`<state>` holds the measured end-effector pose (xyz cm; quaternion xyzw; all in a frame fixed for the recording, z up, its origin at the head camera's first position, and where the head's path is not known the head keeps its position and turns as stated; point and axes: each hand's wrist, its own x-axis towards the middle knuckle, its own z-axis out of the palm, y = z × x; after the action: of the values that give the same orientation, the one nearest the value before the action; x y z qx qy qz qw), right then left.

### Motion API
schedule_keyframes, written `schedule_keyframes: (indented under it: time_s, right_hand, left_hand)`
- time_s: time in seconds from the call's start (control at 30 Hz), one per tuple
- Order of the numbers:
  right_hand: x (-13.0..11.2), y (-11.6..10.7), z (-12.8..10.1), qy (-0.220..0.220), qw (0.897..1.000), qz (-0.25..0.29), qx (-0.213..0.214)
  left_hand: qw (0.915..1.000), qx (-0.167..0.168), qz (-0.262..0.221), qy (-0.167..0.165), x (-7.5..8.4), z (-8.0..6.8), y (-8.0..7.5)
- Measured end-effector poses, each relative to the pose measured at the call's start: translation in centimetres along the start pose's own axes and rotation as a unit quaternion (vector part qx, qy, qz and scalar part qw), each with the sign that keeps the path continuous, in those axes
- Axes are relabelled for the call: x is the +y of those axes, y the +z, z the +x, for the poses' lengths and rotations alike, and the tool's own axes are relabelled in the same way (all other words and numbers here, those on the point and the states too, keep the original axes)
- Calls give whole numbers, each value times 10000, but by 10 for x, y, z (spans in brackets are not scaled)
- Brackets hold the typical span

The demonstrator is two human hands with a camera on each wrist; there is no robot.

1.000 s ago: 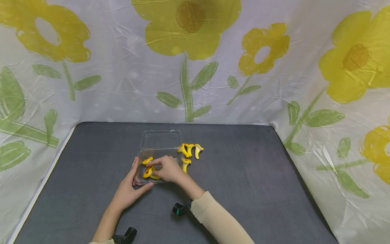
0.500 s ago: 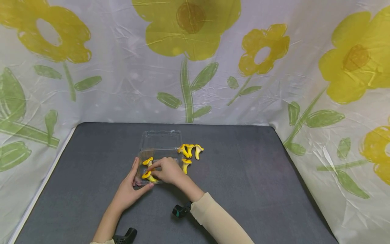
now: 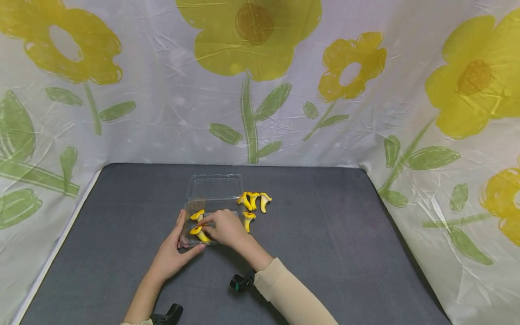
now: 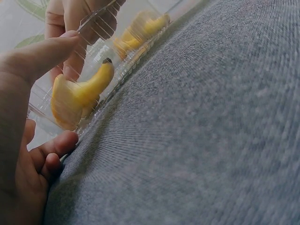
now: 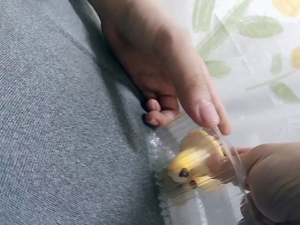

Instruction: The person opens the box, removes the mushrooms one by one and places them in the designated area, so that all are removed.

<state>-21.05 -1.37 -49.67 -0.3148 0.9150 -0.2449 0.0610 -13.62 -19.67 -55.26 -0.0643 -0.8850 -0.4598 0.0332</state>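
Note:
A clear plastic clamshell box (image 3: 215, 199) stands with its lid folded back. My left hand (image 3: 174, 253) grips its near left corner, the thumb along the front wall. My right hand (image 3: 225, 228) reaches inside over the right wall and pinches a yellow chanterelle mushroom (image 3: 200, 234) near its cap. The left wrist view shows this mushroom (image 4: 86, 91) through the ribbed wall, its stem tip dark; in the right wrist view, stems of mushrooms (image 5: 187, 164) show by the fingers. Another mushroom (image 3: 197, 215) lies farther back in the box, partly covered by my right hand.
Right of the box, several more mushrooms lie on the dark grey cloth (image 3: 325, 248): a row at the back with one mushroom (image 3: 265, 202) at its right end, and a single mushroom (image 3: 249, 220) nearer. A flower-printed curtain (image 3: 162, 113) surrounds the table.
Inside the box, my right fingers have drawn back slightly; the front mushroom has turned so its stem points toward the near right. The back mushroom shows more of its stem. My left hand stays put.

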Motion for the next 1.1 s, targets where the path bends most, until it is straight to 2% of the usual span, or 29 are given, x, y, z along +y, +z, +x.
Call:
schedule_keyframes:
  time_s: [0.17,0.67,0.87,1.1]
  right_hand:
    - [3,-3,-1,-36,9993,-164,324]
    - [20,-25,-16,212,9936,333,1062]
    - [34,-34,-25,201,9868,674,1457]
    - [50,-45,-38,237,9740,1032,2004]
  left_hand:
    - [9998,13,185,-80,0,0,0]
    - [9997,145,192,-30,-3,1,2]
    - [9995,146,252,-92,-1,2,3]
    - [9993,153,304,-143,-1,2,3]
